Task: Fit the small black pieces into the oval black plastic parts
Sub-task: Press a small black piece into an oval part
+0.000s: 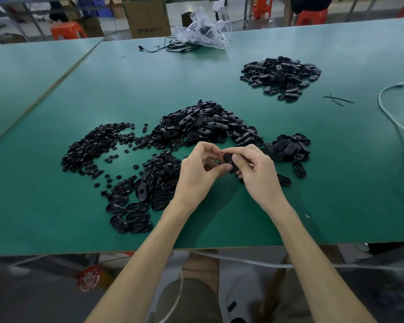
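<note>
Now in the hands: one oval part (230,162) is held up over the table (103,78), just in front of the heaps.
Left hand (197,170): the fingers are curled, and the left edge of the oval part is pinched between the thumb and first finger.
Right hand (257,170): the fingers are curled round the right side of the oval part, which is gripped by thumb and fingers.
Small piece in the hands: it cannot be told if one is held, as that spot is hidden by the fingers.
Small pieces (91,148): they are spread in a wide heap on the left of the table, and some loose ones are scattered around it.
Big heap (205,123): many oval parts are piled just behind the hands, and the small pieces are touched on its left side.
Side heap (288,146): fewer oval parts are piled just to the right of the hands.
Near heap (131,210): oval parts are laid flat beside the left forearm and mixed with small pieces farther back.
Far heap (281,74): more oval parts are piled well apart, far back on the right.
Bag (203,29): it is clear and crumpled, and black wires (168,46) are laid beside it at the far edge.
White cord (397,127): it is laid along the right side of the table.
Box (147,17): it is brown and is seen on the floor behind the table, near an orange stool (67,30).
</note>
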